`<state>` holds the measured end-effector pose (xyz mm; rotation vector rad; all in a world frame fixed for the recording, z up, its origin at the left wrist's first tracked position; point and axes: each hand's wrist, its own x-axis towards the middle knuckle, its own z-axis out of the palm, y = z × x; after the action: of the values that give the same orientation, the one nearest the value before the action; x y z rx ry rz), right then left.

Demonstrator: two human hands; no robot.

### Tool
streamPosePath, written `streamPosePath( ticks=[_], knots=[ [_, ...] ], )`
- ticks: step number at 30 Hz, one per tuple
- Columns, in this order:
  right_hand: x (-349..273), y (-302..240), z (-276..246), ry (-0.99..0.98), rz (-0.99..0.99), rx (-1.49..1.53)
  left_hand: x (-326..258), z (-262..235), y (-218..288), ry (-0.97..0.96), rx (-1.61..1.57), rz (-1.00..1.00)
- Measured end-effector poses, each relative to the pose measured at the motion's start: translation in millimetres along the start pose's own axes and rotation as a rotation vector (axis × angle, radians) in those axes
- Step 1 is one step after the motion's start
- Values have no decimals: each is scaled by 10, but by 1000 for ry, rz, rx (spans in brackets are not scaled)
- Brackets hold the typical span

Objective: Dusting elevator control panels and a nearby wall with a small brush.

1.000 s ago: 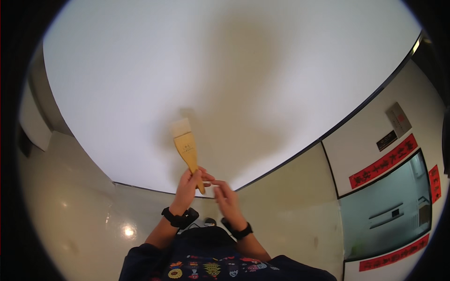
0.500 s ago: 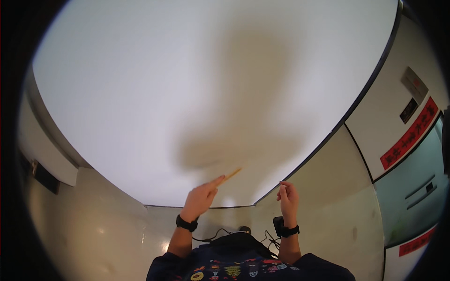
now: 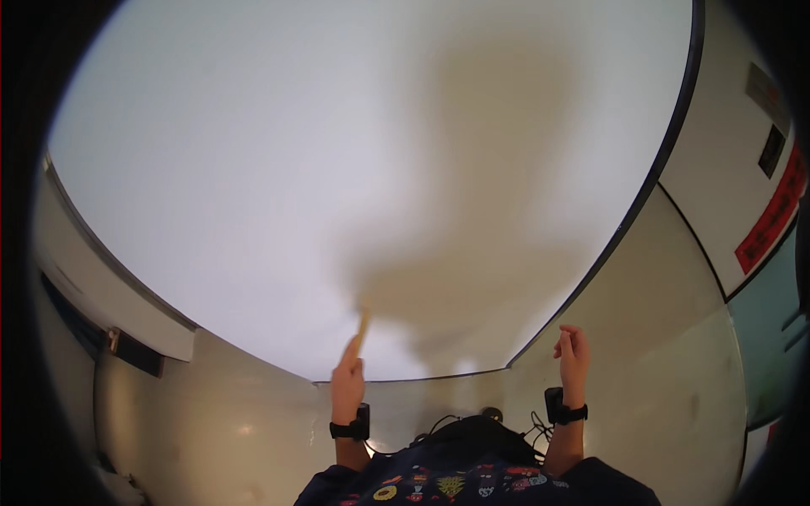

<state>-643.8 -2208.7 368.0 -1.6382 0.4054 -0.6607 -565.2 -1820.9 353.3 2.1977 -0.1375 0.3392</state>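
Observation:
My left hand (image 3: 347, 384) is closed around a thin yellowish stick (image 3: 362, 325), whose free end points up toward a large white board (image 3: 228, 211). The stick's tip is blurred, so I cannot tell whether it touches the board. To the right, my right hand (image 3: 574, 358) hovers near the board's lower right edge. Its fingers are loosely bent and apart, with nothing visible in them. A black strap with a small dark box (image 3: 554, 406) is on my right wrist, and a similar strap (image 3: 344, 430) circles the left.
A dark shadow (image 3: 506, 152) falls across the white board. Black cables (image 3: 533, 432) hang by my body above the shiny floor (image 3: 228, 405). At the right, a wall carries a red banner (image 3: 769, 221) beside a teal door (image 3: 772, 337). A dark box-like thing (image 3: 137, 352) is at the left.
My view has shifted, so the board's lower edge sits further right. My left hand with the stick has swung left, and the stick now points more upright. My right hand keeps its loose bend.

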Motion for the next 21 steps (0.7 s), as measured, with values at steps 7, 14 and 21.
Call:
streamPosePath(
  ticks=[7, 14, 21],
  knots=[
    [308, -21, -145, -25, 8, 59, 87, -577, 260, 533, 153, -180],
    [239, 176, -204, -140, -8, 60, -523, 105, 889, -297, -325, -88],
    [-35, 391, -48, -199, -101, 95, -639, -818, -32, 492, 280, -345]
  ],
)
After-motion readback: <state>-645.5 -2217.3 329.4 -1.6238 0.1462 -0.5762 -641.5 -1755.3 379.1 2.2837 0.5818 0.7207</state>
